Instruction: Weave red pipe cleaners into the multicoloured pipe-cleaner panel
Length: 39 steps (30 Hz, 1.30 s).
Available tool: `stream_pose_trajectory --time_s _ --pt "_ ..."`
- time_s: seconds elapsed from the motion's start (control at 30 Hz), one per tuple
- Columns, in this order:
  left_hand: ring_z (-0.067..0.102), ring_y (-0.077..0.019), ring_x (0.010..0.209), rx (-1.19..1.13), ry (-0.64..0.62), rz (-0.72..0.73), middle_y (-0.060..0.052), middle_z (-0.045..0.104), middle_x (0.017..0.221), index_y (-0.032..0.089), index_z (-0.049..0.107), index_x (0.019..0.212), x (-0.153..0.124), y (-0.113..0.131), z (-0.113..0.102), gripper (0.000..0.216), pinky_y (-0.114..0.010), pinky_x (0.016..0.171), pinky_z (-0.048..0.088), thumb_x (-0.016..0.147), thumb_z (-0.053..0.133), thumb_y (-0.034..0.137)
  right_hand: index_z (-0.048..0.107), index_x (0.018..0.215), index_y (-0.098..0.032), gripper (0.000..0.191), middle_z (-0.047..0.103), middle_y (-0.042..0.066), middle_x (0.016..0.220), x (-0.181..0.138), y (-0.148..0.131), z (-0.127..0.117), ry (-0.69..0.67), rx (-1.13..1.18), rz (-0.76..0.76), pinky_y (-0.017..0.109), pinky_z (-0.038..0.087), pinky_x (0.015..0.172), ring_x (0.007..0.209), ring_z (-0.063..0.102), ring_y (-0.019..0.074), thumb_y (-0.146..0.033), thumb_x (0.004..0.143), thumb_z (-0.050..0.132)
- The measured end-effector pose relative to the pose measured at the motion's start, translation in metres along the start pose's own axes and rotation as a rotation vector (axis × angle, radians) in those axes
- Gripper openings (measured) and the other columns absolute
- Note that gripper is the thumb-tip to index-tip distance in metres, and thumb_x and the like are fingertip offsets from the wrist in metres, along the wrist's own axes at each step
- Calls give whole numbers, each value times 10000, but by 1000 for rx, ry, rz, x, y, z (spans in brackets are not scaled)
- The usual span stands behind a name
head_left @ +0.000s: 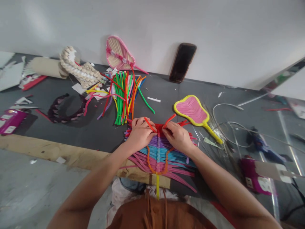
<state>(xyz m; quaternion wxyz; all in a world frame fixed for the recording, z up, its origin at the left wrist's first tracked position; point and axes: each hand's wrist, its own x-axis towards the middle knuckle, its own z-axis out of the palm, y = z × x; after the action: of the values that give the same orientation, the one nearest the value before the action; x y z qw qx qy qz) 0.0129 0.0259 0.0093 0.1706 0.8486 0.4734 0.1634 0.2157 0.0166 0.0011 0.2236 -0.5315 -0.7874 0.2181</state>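
Note:
My left hand [141, 133] pinches a red pipe cleaner [150, 124] at the top middle of a layered pipe-cleaner piece [164, 153]. Close beside it, my right hand [179, 137] pinches another red length [169, 120], its tip pointing up and right. Whether both lengths are one pipe cleaner is hidden by the fingers. The piece lies flat, with red, purple, blue and pink strands spread out from a central spine. An orange twisted strand [149, 160] loops across it in a U shape. A yellow stem [157, 187] sticks out at the near end.
Beyond my left hand lies a bundle of colored pipe cleaners [122, 98]. A pink-and-yellow fan [193, 109] rests to the right, near loose wires and a glue gun [267, 146]. A phone [183, 62] and pink leaf-shaped fan [119, 54] lean on the wall. A dark headband [66, 109] lies left.

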Motion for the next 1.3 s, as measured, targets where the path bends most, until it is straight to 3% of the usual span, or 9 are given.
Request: stream_pose_trajectory --time_s 0.27,0.5,0.63,0.93,1.1,1.3 --pt "539 -262 1092 45 -4 -39 -42 731 1004 209 698 824 3 5 -1 173 -471 911 303 932 572 258 630 875 -234 121 675 40 918 -1 3 2 -6 45 -22 300 453 760 855 609 193 -244 935 526" --pt "542 -246 1070 34 35 -66 -32 733 997 228 700 867 6 5 1 145 -473 937 275 928 602 316 642 898 -239 170 668 36 887 0 -4 -1 7 -20 -11 273 411 673 803 604 179 -249 959 483" --pt "536 -249 1048 64 33 -27 -26 739 961 234 714 822 11 8 -3 158 -470 896 289 920 594 266 634 899 -233 185 664 37 899 1 -7 -3 -41 -69 9 273 383 643 805 604 185 -270 970 467" --pt "534 -272 1077 147 -109 88 -58 731 980 204 708 743 23 13 -16 216 -515 935 268 888 548 197 618 852 -236 174 653 33 871 1 -7 -1 -44 -75 23 264 384 642 804 595 184 -286 955 487" --pt "544 -265 1041 111 -264 63 -39 731 978 216 706 727 34 13 -30 347 -489 920 274 948 478 357 634 876 -223 138 665 40 871 2 -5 -4 -46 31 58 274 416 661 796 610 186 -293 929 528" --pt "549 -256 1067 85 -240 63 -35 736 982 212 701 712 34 8 -28 352 -475 927 275 951 459 303 657 1035 -211 205 698 49 995 11 -6 -13 -16 378 76 308 483 808 918 637 186 -266 875 542"
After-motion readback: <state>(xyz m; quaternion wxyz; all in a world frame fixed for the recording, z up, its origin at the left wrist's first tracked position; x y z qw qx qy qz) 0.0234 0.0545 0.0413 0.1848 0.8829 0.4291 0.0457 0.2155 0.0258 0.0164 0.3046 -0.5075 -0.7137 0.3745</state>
